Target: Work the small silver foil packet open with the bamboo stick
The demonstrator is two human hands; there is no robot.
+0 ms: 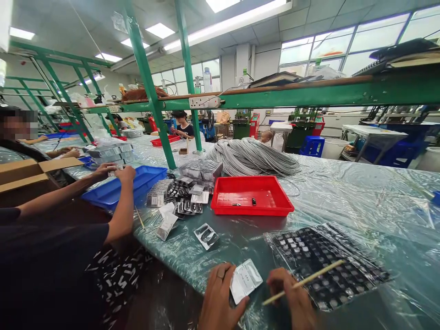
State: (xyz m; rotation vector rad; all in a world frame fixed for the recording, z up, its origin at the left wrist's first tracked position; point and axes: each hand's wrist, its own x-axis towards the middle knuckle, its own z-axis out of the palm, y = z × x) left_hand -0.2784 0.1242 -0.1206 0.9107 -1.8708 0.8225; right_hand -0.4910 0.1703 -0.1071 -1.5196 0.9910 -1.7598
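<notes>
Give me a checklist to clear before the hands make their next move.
1. White packet within the left hand's reach: ok, hand at its edge.
2. Right hand free: not ok, it holds a wooden stick.
3. Stick off the sheet of small pieces: cannot tell, they overlap in view.
4. Red tray out of the way: ok, beyond both hands.
5. Co-worker's hands clear: ok, by the blue tray, further left.

bright square lights (160, 30) and a long lamp (227, 26) are set along the paneled white ceiling (264, 30). pale windows (332, 45) run across the far wall (270, 53), beside a white column (243, 58). green posts (147, 78) and a green shelf (309, 95) stand over the plastic-covered table (343, 192). behind it are a blue stool (312, 146) and a white bin (333, 149).
</notes>
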